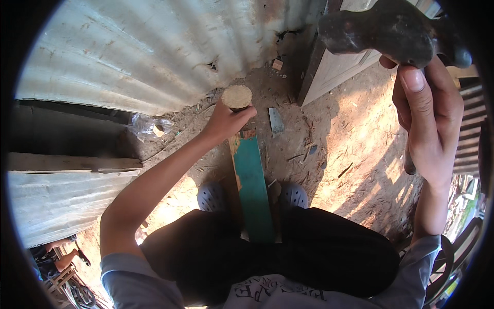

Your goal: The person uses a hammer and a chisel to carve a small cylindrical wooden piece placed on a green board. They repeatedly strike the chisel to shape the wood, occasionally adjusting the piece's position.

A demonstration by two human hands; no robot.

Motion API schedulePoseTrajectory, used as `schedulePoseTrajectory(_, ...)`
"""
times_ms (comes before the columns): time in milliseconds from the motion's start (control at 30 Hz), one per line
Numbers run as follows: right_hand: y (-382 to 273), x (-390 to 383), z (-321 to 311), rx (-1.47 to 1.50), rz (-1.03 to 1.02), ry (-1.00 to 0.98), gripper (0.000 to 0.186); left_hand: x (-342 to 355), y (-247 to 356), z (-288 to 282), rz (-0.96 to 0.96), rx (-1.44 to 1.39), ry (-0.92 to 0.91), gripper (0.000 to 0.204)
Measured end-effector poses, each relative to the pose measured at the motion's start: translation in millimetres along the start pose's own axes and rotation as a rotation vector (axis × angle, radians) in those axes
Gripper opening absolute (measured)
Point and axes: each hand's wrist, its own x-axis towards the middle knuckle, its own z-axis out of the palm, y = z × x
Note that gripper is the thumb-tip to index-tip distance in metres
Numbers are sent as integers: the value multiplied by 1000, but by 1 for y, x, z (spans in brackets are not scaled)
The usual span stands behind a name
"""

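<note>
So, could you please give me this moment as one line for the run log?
left hand: grips round wooden post | right hand: holds hammer raised | green plank: between feet | ground: dirt, corrugated sheet behind

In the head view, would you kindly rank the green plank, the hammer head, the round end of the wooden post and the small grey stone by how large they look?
1. Hammer head, though it is raised close to the camera, which inflates it.
2. Green plank, about as large in area, so the top two are unsure.
3. Round end of the wooden post.
4. Small grey stone.
</note>
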Motion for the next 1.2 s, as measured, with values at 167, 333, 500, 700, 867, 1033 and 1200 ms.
schedulePoseTrajectory(167,-5,10,16,27,-28,20,28,-12,9,2,-82,19,-62,15)
schedulePoseTrajectory(333,-4,15,33,131,60,13,27,-15,1,0,-47,-37,8,17)
schedulePoseTrajectory(500,3,21,38,127,55,38,25,-16,2,-3,-74,-31,-24,13)
schedulePoseTrajectory(700,12,27,46,185,51,60,24,-13,-1,-1,-117,1,-25,14)
schedulePoseTrajectory(867,13,31,57,266,-56,66,24,-14,2,7,-175,-39,-9,15)
schedulePoseTrajectory(1033,-5,30,71,269,28,-29,23,-19,-1,17,-63,-35,35,19)
schedulePoseTrajectory(1200,20,6,111,31,85,-457,25,-14,-9,30,26,-142,79,19)
